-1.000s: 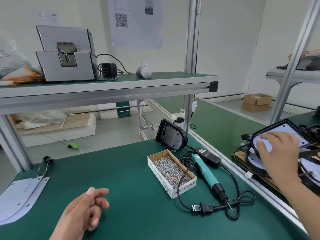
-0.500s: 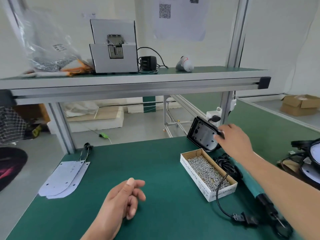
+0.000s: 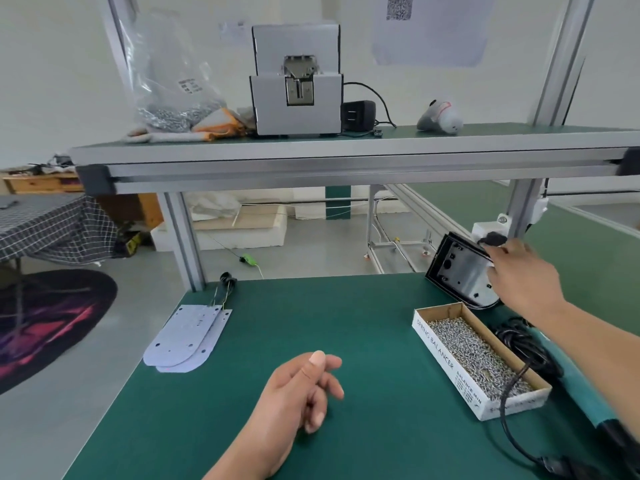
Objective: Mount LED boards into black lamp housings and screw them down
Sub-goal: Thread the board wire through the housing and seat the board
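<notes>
Housing point(image 3: 457, 271), gripped edgewise by right hand point(image 3: 523, 278), may be dropped onto screw box point(image 3: 446, 355) just below; left hand point(image 3: 294, 393) relaxed, empty.

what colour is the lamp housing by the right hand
The lamp housing is black, with a grey inside; the head view shows it.
</notes>
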Demonstrator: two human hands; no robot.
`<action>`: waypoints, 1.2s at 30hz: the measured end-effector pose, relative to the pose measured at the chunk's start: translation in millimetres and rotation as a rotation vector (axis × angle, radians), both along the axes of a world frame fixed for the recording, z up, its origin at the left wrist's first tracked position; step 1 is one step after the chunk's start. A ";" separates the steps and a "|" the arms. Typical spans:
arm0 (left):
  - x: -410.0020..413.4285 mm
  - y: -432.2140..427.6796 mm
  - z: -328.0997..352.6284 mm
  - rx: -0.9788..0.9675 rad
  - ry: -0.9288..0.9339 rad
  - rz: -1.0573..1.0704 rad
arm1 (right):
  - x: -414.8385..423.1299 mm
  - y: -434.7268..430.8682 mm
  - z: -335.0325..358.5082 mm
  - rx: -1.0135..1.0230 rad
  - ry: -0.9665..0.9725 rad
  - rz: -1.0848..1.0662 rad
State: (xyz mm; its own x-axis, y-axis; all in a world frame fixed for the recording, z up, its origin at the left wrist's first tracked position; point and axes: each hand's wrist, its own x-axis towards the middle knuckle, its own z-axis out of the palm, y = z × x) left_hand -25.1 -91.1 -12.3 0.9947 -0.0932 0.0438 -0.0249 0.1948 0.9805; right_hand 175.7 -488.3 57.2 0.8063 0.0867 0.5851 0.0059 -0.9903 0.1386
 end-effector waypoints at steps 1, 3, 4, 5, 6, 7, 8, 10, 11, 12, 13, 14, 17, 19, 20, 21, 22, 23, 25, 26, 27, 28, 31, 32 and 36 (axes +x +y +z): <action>-0.1 0.2 -0.5 0.004 -0.001 -0.002 | 0.1 -2.4 -1.3 -0.003 -0.016 0.018; 0.3 0.5 -0.7 0.012 -0.005 -0.008 | 0.0 -7.2 -2.6 0.000 -0.054 0.052; 0.5 0.4 -0.8 0.017 -0.007 -0.012 | -0.4 -9.7 -3.0 -0.001 -0.070 0.055; 0.7 0.6 -1.2 0.021 -0.009 -0.014 | -0.3 -11.6 -3.3 0.000 -0.088 0.057; 1.0 0.8 -1.4 0.024 -0.013 -0.017 | -0.6 -12.6 -3.5 0.010 -0.104 0.059; 0.9 1.0 -1.8 0.026 -0.016 -0.019 | -0.8 -13.3 -3.5 0.022 -0.113 0.055; 1.2 1.3 -1.9 0.029 -0.018 -0.020 | -0.9 -13.5 -3.6 0.031 -0.111 0.037; 1.5 1.8 -2.4 0.036 -0.020 -0.025 | -0.5 -14.8 -4.6 0.060 -0.107 -0.002; 1.6 2.0 -2.7 0.035 -0.018 -0.025 | 0.3 -16.3 -5.9 0.074 -0.108 -0.007; 1.7 2.0 -2.7 0.031 -0.016 -0.025 | 0.8 -17.7 -6.9 0.086 -0.107 -0.007; 1.6 2.0 -2.6 0.027 -0.015 -0.026 | 1.3 -18.9 -7.3 0.101 -0.108 -0.006; 1.7 2.1 -2.5 0.025 -0.016 -0.028 | 1.4 -19.5 -7.1 0.126 -0.108 -0.003; 1.2 2.1 -2.0 0.020 -0.018 -0.031 | 0.9 -19.6 -5.6 0.186 -0.101 0.024; 0.7 2.0 -1.5 0.022 -0.019 -0.031 | -0.8 -19.6 -4.3 0.201 -0.100 0.040; 0.5 2.1 -1.0 0.022 -0.020 -0.031 | -2.2 -19.1 -3.7 0.221 -0.104 0.046; 0.2 2.0 -0.6 0.021 -0.021 -0.032 | -3.8 -18.7 -2.8 0.250 -0.107 0.051; 0.0 1.9 -0.1 0.019 -0.021 -0.031 | -5.7 -18.2 -1.6 0.285 -0.104 0.055; -0.1 1.8 0.2 0.018 -0.020 -0.031 | -7.5 -17.9 -0.4 0.323 -0.099 0.061; -0.1 1.7 0.6 0.015 -0.019 -0.030 | -11.3 -17.0 2.1 0.389 -0.077 0.077; -0.1 1.7 0.8 0.015 -0.017 -0.029 | -13.5 -15.9 3.6 0.418 -0.066 0.086; 0.0 1.5 0.8 0.014 -0.016 -0.027 | -15.8 -14.7 5.2 0.448 -0.057 0.097; -0.1 1.4 0.8 0.013 -0.014 -0.025 | -18.7 -13.0 7.3 0.483 -0.051 0.109; -0.5 1.5 1.2 0.006 -0.013 -0.019 | -28.7 -3.9 18.7 0.605 -0.042 0.138; -0.6 1.4 1.4 0.002 -0.012 -0.017 | -33.2 1.0 23.5 0.647 -0.036 0.146; -1.4 0.9 1.6 0.006 -0.010 0.002 | -62.5 32.3 35.2 0.822 0.016 0.216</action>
